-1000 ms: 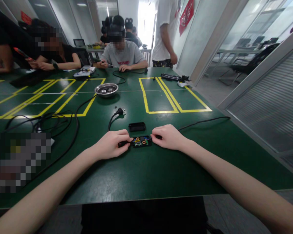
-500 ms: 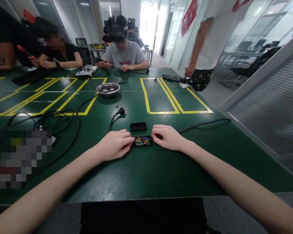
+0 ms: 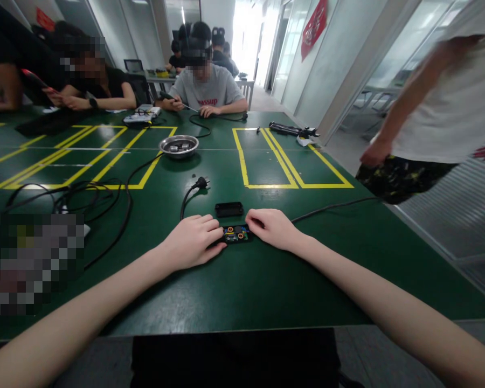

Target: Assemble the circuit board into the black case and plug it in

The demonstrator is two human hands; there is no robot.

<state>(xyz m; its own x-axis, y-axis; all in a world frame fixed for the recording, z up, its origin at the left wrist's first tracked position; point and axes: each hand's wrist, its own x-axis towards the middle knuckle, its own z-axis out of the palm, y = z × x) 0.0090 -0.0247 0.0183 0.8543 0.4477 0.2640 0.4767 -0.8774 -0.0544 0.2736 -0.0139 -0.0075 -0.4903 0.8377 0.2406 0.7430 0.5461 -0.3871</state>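
Observation:
A small open black case (image 3: 236,240) lies flat on the green table, with a circuit board (image 3: 235,233) and two copper-wound coils showing inside. Around its left end my left hand (image 3: 196,240) is closed, thumb at the near side and fingers on the far side. My right hand (image 3: 275,229) is closed at the case's right end on the black cable (image 3: 331,207), which runs off to the right; the fingertips partly hide the grip. Just behind the case rests its matching black cover (image 3: 229,209), hollow side up. A cord with a black power plug (image 3: 202,183) emerges behind my left hand.
Farther back stands a metal bowl (image 3: 179,147) with metal parts in it. Coiled black cables (image 3: 92,196) lie at the left beside a blurred-out object (image 3: 32,264). Yellow tape (image 3: 270,186) marks the table. A person (image 3: 206,89) sits opposite; another (image 3: 436,102) stands at the right.
My right hand has shifted slightly left, closer against the case. My left thumb has edged right along its near side. The standing person has moved right.

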